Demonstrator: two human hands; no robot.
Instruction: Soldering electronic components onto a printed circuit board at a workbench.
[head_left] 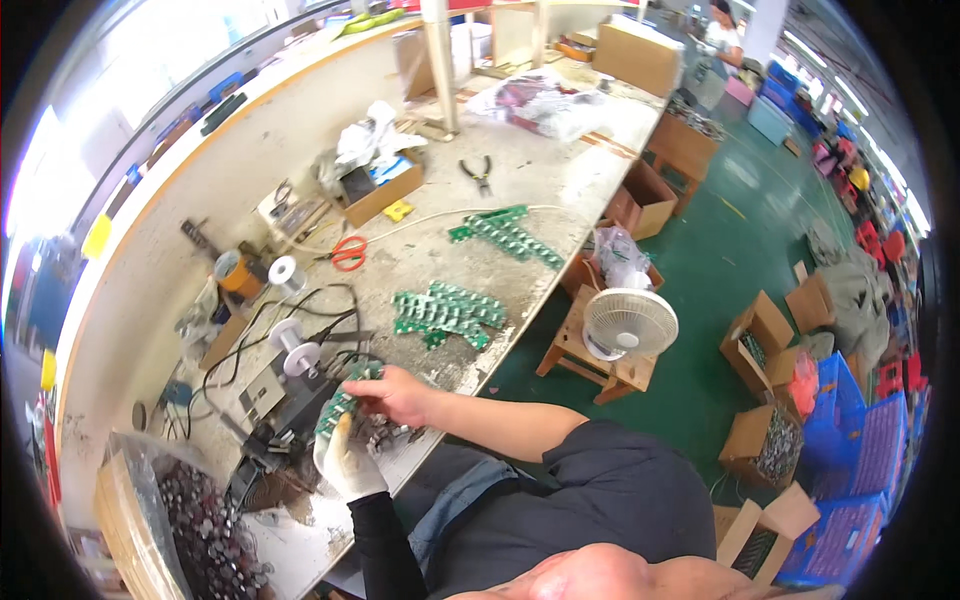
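My left hand (pixel 348 466), in a white glove with a black sleeve, grips the lower end of a green circuit board strip (pixel 335 411). The bare fingers of my right hand (pixel 397 396) close on its upper end. This strip carries small light parts and is held tilted beside a dark bench machine (pixel 294 400). Above that machine is a white spool of wire (pixel 293 345). Farther along the bench lies a pile of green circuit board strips (pixel 449 312), with a second group of strips (pixel 507 236) beyond it.
Red-handled scissors (pixel 349 254), pliers (pixel 482 177) and a cardboard box (pixel 384 190) occupy the worktable (pixel 420 255). At lower left stands a plastic-lined box of small dark parts (pixel 207 530). To the right, a white fan (pixel 630 324) rests on a wooden stool (pixel 590 359). Cables cross the bench.
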